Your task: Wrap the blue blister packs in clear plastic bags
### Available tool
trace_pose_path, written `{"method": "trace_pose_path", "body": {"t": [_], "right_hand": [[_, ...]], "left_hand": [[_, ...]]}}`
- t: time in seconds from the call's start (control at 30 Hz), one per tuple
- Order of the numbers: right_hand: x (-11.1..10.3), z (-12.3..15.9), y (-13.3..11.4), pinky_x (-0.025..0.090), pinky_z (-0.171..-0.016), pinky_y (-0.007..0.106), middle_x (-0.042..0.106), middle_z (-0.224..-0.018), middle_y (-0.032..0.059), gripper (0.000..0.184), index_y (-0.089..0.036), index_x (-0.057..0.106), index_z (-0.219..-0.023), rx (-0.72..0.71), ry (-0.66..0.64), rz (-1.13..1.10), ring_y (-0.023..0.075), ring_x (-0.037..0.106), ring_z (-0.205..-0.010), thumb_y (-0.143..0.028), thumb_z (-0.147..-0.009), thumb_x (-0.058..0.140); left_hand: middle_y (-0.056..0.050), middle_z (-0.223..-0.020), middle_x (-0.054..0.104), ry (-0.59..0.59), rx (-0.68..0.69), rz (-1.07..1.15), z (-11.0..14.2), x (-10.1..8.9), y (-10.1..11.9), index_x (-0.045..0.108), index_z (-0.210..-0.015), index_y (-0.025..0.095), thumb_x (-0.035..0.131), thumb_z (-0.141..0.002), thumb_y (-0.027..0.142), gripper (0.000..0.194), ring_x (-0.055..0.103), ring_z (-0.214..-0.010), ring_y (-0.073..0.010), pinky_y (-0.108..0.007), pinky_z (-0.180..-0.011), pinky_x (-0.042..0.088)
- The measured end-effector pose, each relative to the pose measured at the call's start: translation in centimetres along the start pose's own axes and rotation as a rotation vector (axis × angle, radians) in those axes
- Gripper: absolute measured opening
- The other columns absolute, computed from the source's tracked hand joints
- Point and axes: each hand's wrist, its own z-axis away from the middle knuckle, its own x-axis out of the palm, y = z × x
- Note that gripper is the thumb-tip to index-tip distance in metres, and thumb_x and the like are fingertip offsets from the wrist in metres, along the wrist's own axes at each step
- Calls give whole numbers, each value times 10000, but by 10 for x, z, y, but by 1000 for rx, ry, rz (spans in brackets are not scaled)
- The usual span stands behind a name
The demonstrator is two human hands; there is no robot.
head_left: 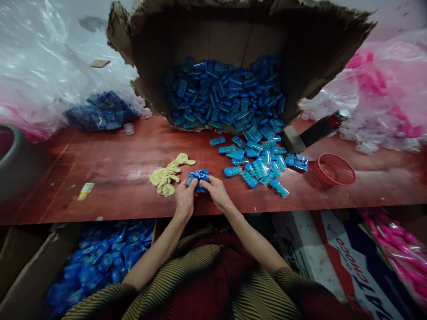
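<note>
Near the table's front edge, my left hand (185, 194) and my right hand (216, 192) pinch a small blue plastic packet (199, 178) between them. The packet is crinkled, and the fingers cover part of it; what it contains I cannot make out. A crumpled yellow cloth or glove (166, 176) lies just left of my hands. To their right spreads a loose pile of small clear containers with blue caps and blue beads or candies (262, 166). More of the same fill a torn cardboard box (147, 66) lying on its side at the back.
A red plastic basket (335, 170) and a dark-handled tool (320, 129) stand at the right. Clear bags with pink pieces (393, 93) lie behind them. A grey tub (20, 160) sits far left. Below the table edge is a box of blue packets (103, 262).
</note>
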Motion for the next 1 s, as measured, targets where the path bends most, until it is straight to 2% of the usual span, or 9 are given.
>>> {"method": "trace_pose_path", "body": {"t": [0.13, 0.33, 0.5, 0.73, 0.87, 1.0], "right_hand": [[2, 0, 7, 445, -671, 247, 614, -707, -28, 187, -173, 618, -758, -41, 9, 110, 107, 518, -637, -355, -715, 607], [6, 2, 14, 435, -645, 261, 585, -683, -10, 183, -196, 565, -750, -147, 111, 421, 135, 500, -625, -355, -808, 493], [15, 3, 12, 426, -668, 266, 585, -722, 18, 178, -213, 487, -742, -196, 232, 554, 156, 512, -679, -339, -851, 422], [16, 3, 8, 407, -670, 257, 560, -709, 9, 177, -228, 437, -724, -210, 287, 561, 153, 509, -682, -326, -858, 376], [6, 1, 6, 418, -666, 247, 536, -697, -16, 205, -216, 469, -726, -181, 221, 425, 135, 489, -665, -390, -829, 436], [-3, -1, 2, 420, -639, 232, 533, -684, -34, 205, -199, 528, -726, -124, 133, 284, 119, 473, -647, -399, -771, 522]], "left_hand": [[55, -537, 531, 30, 9, 5, 0, 1, -1, 585, -671, 135, 727, -562, 355, 283, 431, -435, -49, -176, -416, 357], [46, -574, 561, 47, 12, 81, -2, 8, -1, 580, -658, 133, 738, -523, 334, 289, 472, -498, -61, -208, -530, 430], [61, -552, 529, 102, 38, 57, -10, 15, -2, 556, -626, 144, 729, -514, 337, 282, 447, -502, -57, -199, -531, 407], [56, -556, 528, 65, 22, 2, -15, 24, -7, 564, -628, 150, 712, -550, 353, 263, 456, -512, -68, -205, -540, 401], [52, -566, 537, 28, 38, -18, -14, 20, -5, 586, -639, 142, 718, -563, 351, 258, 465, -514, -68, -203, -544, 405], [28, -610, 581, -84, -2, -119, -8, 11, 4, 639, -715, 128, 726, -579, 359, 282, 495, -534, -81, -206, -531, 416]]}}
